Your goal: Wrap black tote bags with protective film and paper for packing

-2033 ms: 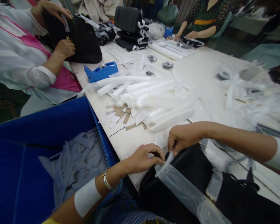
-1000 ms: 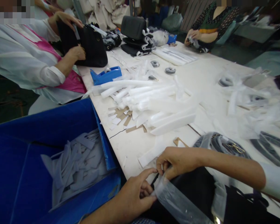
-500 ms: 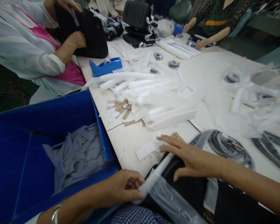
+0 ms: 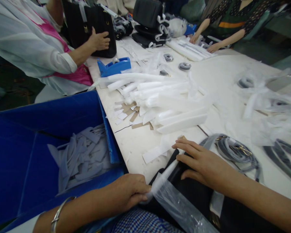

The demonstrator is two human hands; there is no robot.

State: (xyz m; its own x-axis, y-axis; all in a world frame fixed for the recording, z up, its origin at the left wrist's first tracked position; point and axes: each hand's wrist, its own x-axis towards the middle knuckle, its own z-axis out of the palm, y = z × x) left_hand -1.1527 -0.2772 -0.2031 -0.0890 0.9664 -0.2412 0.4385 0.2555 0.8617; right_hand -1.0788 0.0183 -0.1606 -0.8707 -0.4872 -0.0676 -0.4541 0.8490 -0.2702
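A black bag (image 4: 242, 212) lies at the table's near edge, with clear plastic film (image 4: 184, 210) wrapped over part of it. Along its left edge runs a white foam strip (image 4: 168, 171). My left hand (image 4: 133, 190) is closed around the strip's lower end. At the strip's upper end, my right hand (image 4: 203, 163) rests over the bag's edge, fingers stretched out and slightly apart. Part of the bag is hidden under my right forearm. A wrapped strap with metal clasps (image 4: 235, 150) lies coiled just beyond that hand.
To the left stands a blue bin (image 4: 48, 106) holding grey offcuts (image 4: 84, 158). White foam strips (image 4: 165, 97) are piled mid-table, near a blue tape dispenser (image 4: 115, 67). One co-worker's hand (image 4: 99, 40) holds another black bag (image 4: 72, 26); another person works at the far side.
My right hand has lowered onto the bag's edge, and my left fingers have closed tighter on the strip's end. The co-worker's hand at the left has shifted across their bag.
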